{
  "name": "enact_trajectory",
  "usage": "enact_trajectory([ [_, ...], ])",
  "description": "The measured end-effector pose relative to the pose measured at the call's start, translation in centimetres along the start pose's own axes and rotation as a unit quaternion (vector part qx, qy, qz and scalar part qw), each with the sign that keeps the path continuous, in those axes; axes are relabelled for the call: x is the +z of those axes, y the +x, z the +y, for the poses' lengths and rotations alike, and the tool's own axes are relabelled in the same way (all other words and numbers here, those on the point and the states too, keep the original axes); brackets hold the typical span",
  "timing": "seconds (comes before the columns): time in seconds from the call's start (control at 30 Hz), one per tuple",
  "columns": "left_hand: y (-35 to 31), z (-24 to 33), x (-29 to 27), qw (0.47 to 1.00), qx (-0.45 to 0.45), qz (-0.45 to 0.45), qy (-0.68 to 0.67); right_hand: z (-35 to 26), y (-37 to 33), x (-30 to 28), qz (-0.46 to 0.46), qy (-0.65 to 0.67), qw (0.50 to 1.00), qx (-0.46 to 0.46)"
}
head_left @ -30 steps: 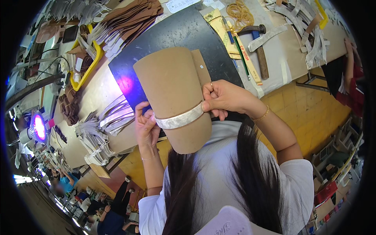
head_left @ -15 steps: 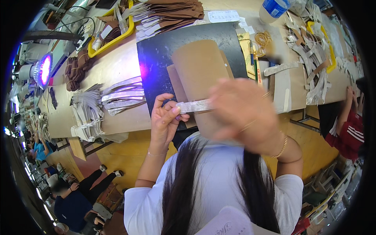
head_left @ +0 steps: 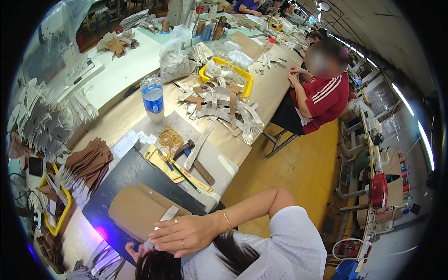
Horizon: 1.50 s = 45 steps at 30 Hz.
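Observation:
A light grey strip runs beneath my right hand, with its far end showing beyond the fingers. My right hand lies across the strip, fingers held close together around it. Close by, my left hand pinches the near end; hair and my right hand hide much of it. Under the strip, a curved brown sheet rests on a dark board.
Right of the board lie a hammer, a green pencil and rubber bands. A bottle stands behind them. Loose strips lie near a yellow tray. A person in red sits at the table's right side.
The view has swung to the right, bringing the bottle, hammer and seated person further in. My right hand, blurred before, now lies flatter along the strip. My left hand stays at its end.

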<state>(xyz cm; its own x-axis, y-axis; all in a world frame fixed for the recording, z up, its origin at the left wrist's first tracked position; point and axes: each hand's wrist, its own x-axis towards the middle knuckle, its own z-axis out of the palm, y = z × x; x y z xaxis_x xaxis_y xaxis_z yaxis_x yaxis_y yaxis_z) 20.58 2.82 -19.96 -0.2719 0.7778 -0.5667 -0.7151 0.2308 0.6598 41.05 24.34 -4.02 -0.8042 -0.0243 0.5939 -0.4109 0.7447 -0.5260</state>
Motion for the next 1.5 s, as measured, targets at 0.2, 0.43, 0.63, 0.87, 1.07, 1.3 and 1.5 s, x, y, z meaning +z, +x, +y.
enact_trajectory([
  [0.2,1.3,1.6,6.8,0.994,0.105,0.027,-0.025,0.7,-2.6,1.5,0.083,0.108,0.987,0.082],
  [0.43,2.3,2.2,7.6,0.993,0.116,0.021,-0.020,0.3,-3.9,2.7,0.167,0.215,0.939,0.209],
  [0.63,2.2,2.2,8.2,0.992,0.125,0.018,-0.015,0.0,-5.2,3.0,0.226,0.229,0.900,0.293],
  [0.87,0.2,1.9,6.1,0.986,0.161,0.031,0.023,0.2,-6.2,3.0,0.107,0.156,0.870,0.456],
  [1.07,-2.0,2.8,9.6,0.975,0.172,-0.045,-0.130,0.0,-7.0,3.6,0.147,0.173,0.857,0.462],
  [1.3,-4.2,3.6,8.9,0.970,0.203,-0.003,-0.133,0.9,-3.9,-0.8,0.269,0.462,0.718,0.445],
  [1.5,-4.3,4.3,7.9,0.974,0.217,0.013,-0.062,0.3,-2.3,-3.7,0.279,0.454,0.747,0.398],
])
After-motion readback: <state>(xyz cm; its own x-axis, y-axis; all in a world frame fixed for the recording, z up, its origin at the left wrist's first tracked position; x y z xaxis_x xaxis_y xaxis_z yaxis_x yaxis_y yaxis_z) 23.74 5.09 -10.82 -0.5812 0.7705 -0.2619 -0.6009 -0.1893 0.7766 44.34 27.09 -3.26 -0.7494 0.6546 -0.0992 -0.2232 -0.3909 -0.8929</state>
